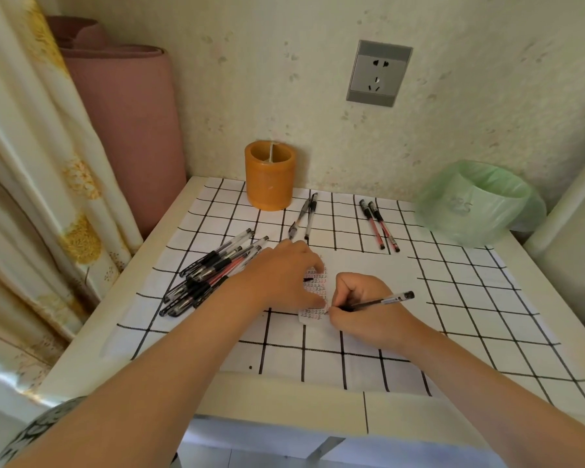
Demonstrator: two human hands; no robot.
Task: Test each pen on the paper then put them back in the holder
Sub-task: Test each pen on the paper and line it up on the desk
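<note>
A heap of black and red plastic gel pens (213,271) lies at nine o'clock. The left hand (281,275), fingers spread flat, pins the small, flimsy white paper slip (313,315). The right hand (362,309) pinches a light, stiff black pen (385,301) near its tip. The empty orange cylindrical holder (270,175) stands at twelve o'clock.

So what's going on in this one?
A person is testing pens. The right hand holds a black pen with its tip on a small paper already full of marks, while the left hand pins that paper down. A pile of pens lies to the left, and two pairs lie further back. The orange holder looks empty, so none are back yet.
</note>
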